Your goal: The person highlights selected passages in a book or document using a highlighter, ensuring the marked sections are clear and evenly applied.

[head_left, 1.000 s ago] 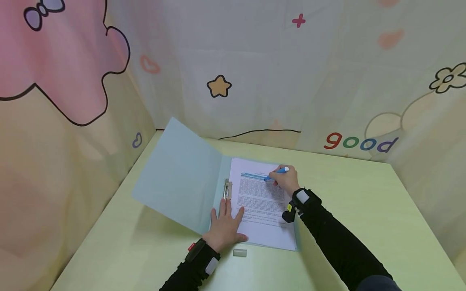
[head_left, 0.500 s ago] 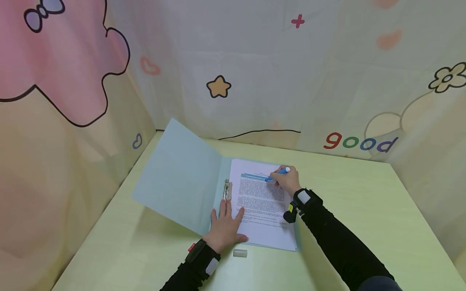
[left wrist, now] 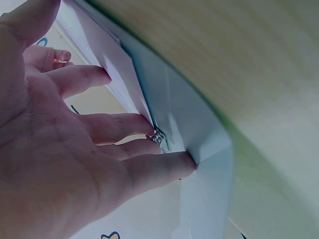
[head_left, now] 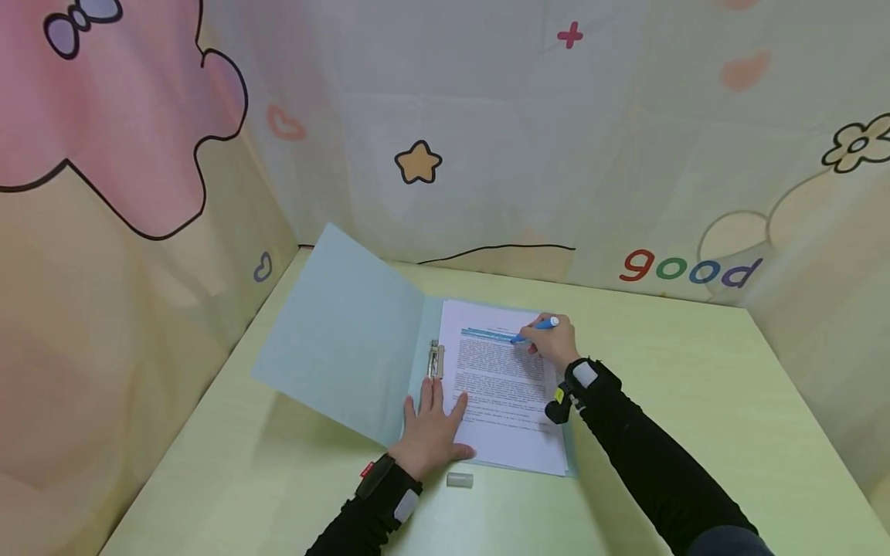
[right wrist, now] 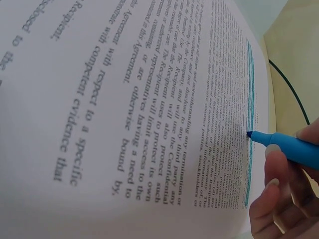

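Observation:
A pale blue folder (head_left: 341, 332) lies opened, its cover tilted up to the left. Printed sheets (head_left: 511, 444) rest in it beside a metal clip (head_left: 435, 361). My right hand (head_left: 558, 344) pinches a blue highlighter (right wrist: 294, 148) near the top of the page. In the right wrist view its dark tip meets the text, at blue highlighted lines (right wrist: 250, 79). My left hand (head_left: 431, 436) rests with spread fingers across the folder's spine and the page's lower left; its fingertips come right below the clip.
A short grey cylinder (head_left: 460, 480) lies just in front of the folder on the light yellow-green table (head_left: 695, 432). Printed curtains (head_left: 501, 177) hang behind the table and along both its sides.
The right hand has shifted slightly right along the highlighted line with the highlighter, and the blue marking there has lengthened a little. The left hand stays in place.

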`<move>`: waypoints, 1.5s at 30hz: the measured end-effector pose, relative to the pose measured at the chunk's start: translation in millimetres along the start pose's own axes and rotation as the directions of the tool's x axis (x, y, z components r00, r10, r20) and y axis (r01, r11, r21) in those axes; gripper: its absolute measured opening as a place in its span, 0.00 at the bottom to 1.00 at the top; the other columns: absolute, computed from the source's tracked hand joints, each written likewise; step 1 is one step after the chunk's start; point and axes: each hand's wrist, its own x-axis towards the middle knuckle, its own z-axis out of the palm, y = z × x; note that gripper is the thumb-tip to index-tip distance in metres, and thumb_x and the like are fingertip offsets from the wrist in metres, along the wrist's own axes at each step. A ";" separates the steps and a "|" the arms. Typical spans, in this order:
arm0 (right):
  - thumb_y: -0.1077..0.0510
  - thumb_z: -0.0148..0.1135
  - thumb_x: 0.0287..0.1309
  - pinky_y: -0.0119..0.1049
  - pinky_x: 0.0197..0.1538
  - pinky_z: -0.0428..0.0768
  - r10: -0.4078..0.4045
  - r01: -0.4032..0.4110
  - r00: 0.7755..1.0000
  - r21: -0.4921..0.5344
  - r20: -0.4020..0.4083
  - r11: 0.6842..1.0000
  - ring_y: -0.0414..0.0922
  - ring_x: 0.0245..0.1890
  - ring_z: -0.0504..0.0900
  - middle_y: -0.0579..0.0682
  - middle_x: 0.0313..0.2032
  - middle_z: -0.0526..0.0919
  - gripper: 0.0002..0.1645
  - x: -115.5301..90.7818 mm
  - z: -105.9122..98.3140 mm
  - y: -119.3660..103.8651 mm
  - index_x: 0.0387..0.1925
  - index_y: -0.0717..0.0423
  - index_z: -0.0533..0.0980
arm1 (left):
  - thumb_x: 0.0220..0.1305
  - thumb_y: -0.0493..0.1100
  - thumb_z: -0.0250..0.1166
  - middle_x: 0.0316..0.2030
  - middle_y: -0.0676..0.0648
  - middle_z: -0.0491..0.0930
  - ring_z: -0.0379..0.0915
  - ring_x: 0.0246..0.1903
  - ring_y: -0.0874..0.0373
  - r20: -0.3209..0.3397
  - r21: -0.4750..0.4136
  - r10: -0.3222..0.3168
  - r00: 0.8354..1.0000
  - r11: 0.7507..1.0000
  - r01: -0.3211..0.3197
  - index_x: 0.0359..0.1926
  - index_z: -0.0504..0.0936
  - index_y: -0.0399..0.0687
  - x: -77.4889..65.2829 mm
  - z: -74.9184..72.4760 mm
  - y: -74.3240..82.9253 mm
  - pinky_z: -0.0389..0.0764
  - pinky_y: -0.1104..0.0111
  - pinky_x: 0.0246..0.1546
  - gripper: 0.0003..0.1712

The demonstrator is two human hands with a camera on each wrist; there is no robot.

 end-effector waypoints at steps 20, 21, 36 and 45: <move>0.56 0.64 0.49 0.30 0.17 0.69 0.014 -0.014 1.000 0.005 -0.028 1.000 0.49 0.17 0.80 0.65 0.27 0.85 0.13 1.1 -5.0 6.4 0.26 0.65 0.76 | 0.47 0.61 0.67 0.67 0.26 0.52 0.41 0.66 0.32 -0.009 -0.012 0.004 1.000 1.000 -0.004 0.67 0.63 0.47 0.1 1.7 -0.2 0.54 0.34 0.60 0.48; 0.56 0.64 0.49 0.30 0.17 0.69 0.017 -0.017 0.999 0.000 -0.029 1.000 0.49 0.17 0.79 0.64 0.27 0.85 0.13 1.0 -5.1 6.7 0.26 0.64 0.76 | 0.47 0.61 0.67 0.67 0.26 0.52 0.41 0.66 0.32 -0.008 -0.010 0.004 1.000 1.000 -0.004 0.67 0.63 0.47 0.0 1.8 -0.1 0.54 0.34 0.60 0.48; 0.56 0.64 0.49 0.30 0.19 0.71 0.028 -0.028 0.999 -0.011 -0.025 1.000 0.50 0.18 0.81 0.66 0.27 0.85 0.13 -1.5 -11.2 8.9 0.27 0.64 0.76 | 0.48 0.60 0.67 0.68 0.26 0.51 0.40 0.67 0.33 -0.009 -0.014 0.008 1.000 1.000 -0.009 0.67 0.62 0.46 -2.4 0.2 0.5 0.54 0.34 0.60 0.48; 0.56 0.63 0.49 0.31 0.18 0.69 0.035 -0.036 0.999 -0.016 -0.016 0.999 0.50 0.19 0.81 0.67 0.29 0.85 0.13 0.1 -15.8 10.0 0.26 0.64 0.77 | 0.49 0.60 0.66 0.67 0.25 0.50 0.37 0.67 0.33 -0.048 -0.044 0.036 0.998 0.998 -0.038 0.68 0.60 0.47 0.8 8.4 -4.7 0.53 0.34 0.59 0.48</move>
